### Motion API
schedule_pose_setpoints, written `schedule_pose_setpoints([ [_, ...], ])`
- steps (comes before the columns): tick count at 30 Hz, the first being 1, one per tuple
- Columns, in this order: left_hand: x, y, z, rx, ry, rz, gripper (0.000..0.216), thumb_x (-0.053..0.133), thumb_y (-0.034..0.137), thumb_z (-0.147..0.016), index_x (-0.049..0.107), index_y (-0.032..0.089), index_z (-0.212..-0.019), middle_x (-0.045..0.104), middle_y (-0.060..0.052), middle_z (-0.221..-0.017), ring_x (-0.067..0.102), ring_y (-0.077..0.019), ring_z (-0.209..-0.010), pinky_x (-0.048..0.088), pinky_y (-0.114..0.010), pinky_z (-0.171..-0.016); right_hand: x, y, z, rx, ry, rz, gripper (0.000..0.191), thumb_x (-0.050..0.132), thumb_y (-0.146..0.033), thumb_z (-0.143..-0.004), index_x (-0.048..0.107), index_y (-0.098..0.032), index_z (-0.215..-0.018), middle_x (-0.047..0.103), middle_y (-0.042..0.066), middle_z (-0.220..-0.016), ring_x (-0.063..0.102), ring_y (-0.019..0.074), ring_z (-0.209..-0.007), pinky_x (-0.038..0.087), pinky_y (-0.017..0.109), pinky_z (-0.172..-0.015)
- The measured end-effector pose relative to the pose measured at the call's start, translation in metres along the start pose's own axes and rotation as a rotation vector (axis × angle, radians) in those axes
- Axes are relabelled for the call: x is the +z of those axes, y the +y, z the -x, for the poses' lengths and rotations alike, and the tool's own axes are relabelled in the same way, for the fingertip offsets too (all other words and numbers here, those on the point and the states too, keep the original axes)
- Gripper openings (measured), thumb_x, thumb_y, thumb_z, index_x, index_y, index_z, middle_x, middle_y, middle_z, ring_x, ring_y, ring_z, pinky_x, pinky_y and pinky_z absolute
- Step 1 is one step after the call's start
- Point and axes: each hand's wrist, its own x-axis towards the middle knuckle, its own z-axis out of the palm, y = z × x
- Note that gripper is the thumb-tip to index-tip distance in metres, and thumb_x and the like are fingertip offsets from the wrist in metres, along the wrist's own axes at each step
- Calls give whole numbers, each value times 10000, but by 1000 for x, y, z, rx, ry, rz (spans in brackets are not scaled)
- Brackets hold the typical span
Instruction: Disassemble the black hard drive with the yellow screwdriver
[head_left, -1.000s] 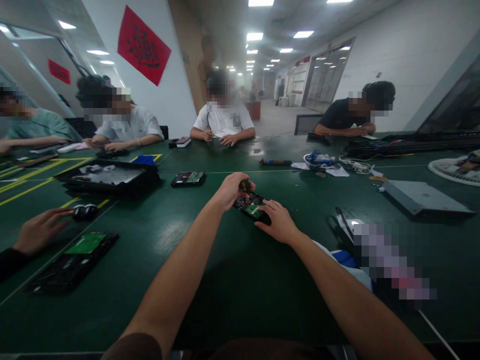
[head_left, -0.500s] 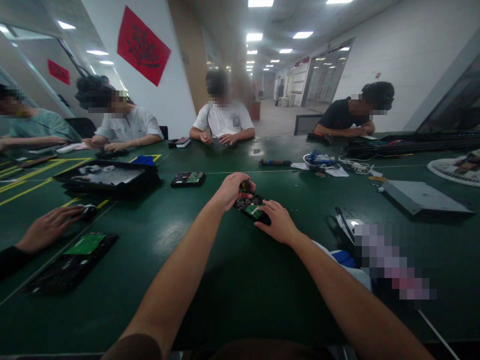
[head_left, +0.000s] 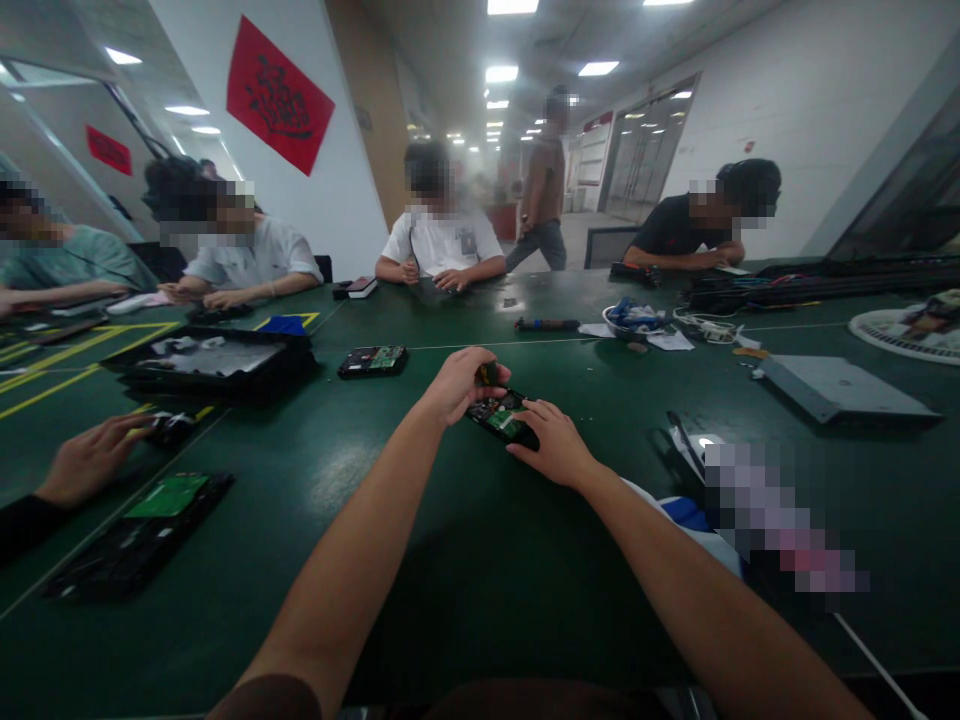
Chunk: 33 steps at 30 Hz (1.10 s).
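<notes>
In front of me on the green table lies a small black device with a green circuit board (head_left: 504,420), its open side up. My left hand (head_left: 463,388) is over its far left end, fingers curled round a small black-and-yellow tool (head_left: 489,374); most of it is hidden, and so is where its tip rests. With thumb and fingers, my right hand (head_left: 553,440) grips the near right end of the device and steadies it against the table.
Left of me, another person's hand (head_left: 90,458) holds a small dark object near a second opened device (head_left: 150,525). Beyond are a black tray (head_left: 217,375) and another circuit-board device (head_left: 373,361). A metal box (head_left: 844,388) lies right; a blue-and-white cloth (head_left: 686,514) lies beside my right forearm.
My hands keep nearly the same pose on the device and tool. The view has shifted slightly. Someone now walks through the background, and the other person's hand at left has moved a little.
</notes>
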Motion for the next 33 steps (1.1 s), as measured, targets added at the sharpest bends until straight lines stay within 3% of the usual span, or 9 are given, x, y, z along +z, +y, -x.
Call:
schedule_pose_setpoints([
  [8,-2,3,2,156,68,-244,230,630,356,-796,721,145,-787,657,-116,-990,603,-209,-917,523,-232,-555,1,1,-1,11,-1,-6,545,680,-548,-896,599,-273,-1360,446,107,-1572,353,358,-1469,356,610,-1140],
  [15,-2,-3,-3,23,18,-39,229,671,350,-786,633,160,-908,693,-103,-847,671,-220,-814,559,-313,-608,1,1,0,-7,12,2,532,689,-527,-889,611,-256,-1340,462,111,-1562,374,349,-1454,355,584,-1149],
  [22,-4,1,-2,146,106,-211,202,638,349,-773,702,157,-787,676,-104,-962,623,-203,-890,500,-237,-553,0,-1,0,4,8,14,534,683,-530,-897,607,-260,-1351,456,103,-1568,369,343,-1458,362,568,-1148],
  [29,-3,-1,-4,34,52,-72,289,650,387,-788,654,159,-966,702,-102,-845,663,-218,-801,494,-273,-558,-2,-2,0,7,7,1,528,690,-530,-894,610,-260,-1341,451,110,-1571,357,347,-1464,355,580,-1146],
  [33,-5,0,-5,88,134,-127,229,630,370,-776,653,158,-861,701,-102,-862,657,-212,-802,491,-270,-563,-2,-2,0,9,3,-5,526,695,-519,-891,612,-263,-1343,450,110,-1572,356,354,-1464,357,594,-1141],
])
